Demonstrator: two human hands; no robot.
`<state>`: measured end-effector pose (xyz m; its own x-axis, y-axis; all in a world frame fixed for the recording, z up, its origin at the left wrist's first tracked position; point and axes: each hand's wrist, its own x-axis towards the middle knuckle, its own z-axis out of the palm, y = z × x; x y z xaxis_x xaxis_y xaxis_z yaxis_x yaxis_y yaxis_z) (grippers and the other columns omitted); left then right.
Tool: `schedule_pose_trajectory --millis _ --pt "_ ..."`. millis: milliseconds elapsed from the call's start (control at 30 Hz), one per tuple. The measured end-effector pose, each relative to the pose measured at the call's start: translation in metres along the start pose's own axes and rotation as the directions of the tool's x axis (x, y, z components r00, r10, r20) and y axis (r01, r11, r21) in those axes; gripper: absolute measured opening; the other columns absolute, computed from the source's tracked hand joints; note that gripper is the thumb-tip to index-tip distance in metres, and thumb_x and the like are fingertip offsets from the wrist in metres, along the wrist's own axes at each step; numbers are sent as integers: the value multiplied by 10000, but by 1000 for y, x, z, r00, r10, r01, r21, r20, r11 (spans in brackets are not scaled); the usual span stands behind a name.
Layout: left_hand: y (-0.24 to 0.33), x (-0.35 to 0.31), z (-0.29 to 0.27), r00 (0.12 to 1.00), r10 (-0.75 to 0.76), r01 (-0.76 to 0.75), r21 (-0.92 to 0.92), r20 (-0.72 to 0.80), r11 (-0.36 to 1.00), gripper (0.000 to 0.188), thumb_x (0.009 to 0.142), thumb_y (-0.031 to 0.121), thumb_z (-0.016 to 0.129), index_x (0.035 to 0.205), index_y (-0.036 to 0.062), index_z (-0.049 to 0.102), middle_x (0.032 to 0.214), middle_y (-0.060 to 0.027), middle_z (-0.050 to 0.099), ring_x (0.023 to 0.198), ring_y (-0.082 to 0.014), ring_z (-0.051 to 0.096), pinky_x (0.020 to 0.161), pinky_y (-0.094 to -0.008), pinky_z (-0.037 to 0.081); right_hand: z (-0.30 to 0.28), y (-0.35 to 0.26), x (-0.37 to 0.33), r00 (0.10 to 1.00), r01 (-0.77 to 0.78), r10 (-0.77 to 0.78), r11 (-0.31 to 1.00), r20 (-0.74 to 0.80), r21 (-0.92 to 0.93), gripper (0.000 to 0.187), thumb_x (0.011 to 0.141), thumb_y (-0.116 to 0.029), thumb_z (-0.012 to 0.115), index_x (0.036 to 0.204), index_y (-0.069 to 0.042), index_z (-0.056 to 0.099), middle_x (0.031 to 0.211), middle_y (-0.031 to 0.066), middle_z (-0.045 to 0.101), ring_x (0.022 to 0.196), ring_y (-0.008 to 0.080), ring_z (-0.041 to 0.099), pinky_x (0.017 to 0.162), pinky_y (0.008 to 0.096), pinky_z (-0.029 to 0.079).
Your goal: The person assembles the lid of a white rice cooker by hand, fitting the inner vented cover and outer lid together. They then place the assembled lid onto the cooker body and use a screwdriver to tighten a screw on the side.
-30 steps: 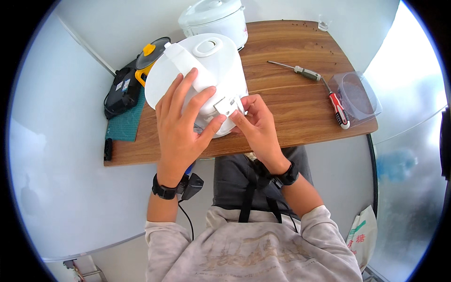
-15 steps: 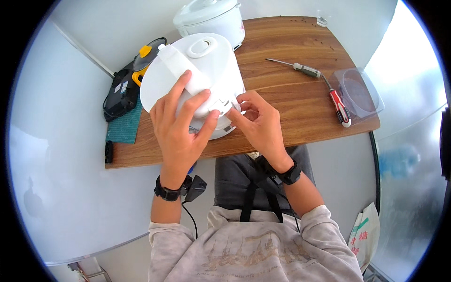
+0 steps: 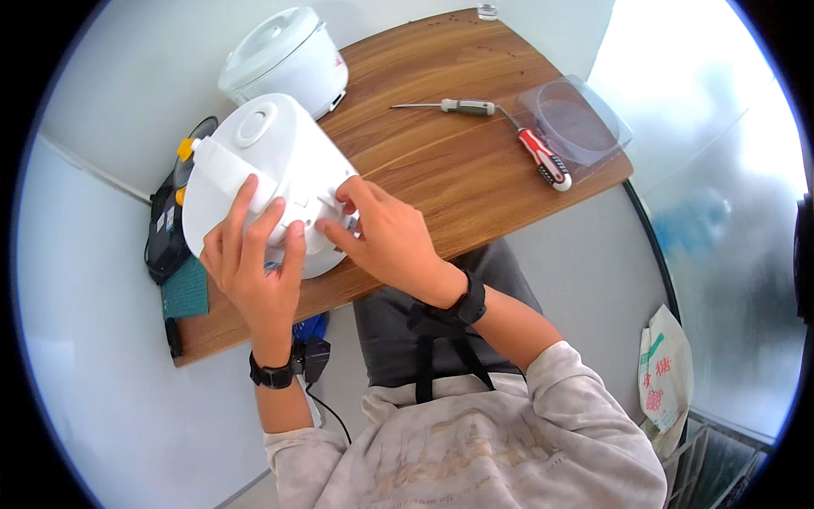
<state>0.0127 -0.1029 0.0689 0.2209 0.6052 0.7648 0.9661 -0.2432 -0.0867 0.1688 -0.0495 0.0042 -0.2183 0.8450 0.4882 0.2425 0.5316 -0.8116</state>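
A white rounded appliance [image 3: 292, 153] with a raised oval ring and a long flat bar across it stands at the table's near left. My left hand [image 3: 254, 254] lies over its near side, fingers spread, fingertips touching the white casing by the bar. At the casing's near right edge my right hand [image 3: 386, 237] is closed, forefinger and thumb about a small white tab-like part; its other fingers are curled under. Part of the appliance's near side is hidden by both hands.
Behind stands a white rice cooker [image 3: 292, 72]. On the wooden table [image 3: 424, 182] lie a grey-handled screwdriver [image 3: 466, 107], a red-and-white-handled screwdriver [image 3: 544, 159] and a clear plastic container [image 3: 585, 127]. A black case [image 3: 167, 233] and green mat [image 3: 185, 290] are at the left.
The whole view has turned, so the table and its things sit further left in it. Both hands keep their places on the appliance, the right with fingers at its edge.
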Motion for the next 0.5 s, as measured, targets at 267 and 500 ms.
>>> schedule_pose_trajectory --millis 267,500 --pt "-18 5 7 999 31 -31 2 -20 1000 243 842 162 713 1081 155 674 1353 -29 610 1062 -252 541 939 -382 400 -32 27 -16 995 72 -63 989 77 -130 254 879 -195 659 1071 -81 540 894 131 648 770 312 670 623 401 529" --pt "-40 13 14 1000 -26 26 -2 -4 1000 198 869 178 702 1057 119 689 1350 -26 611 1089 -261 547 995 -393 395 -120 66 -23 990 -122 78 891 -116 -437 135 886 -183 623 988 -103 586 926 105 654 790 349 659 651 448 534"
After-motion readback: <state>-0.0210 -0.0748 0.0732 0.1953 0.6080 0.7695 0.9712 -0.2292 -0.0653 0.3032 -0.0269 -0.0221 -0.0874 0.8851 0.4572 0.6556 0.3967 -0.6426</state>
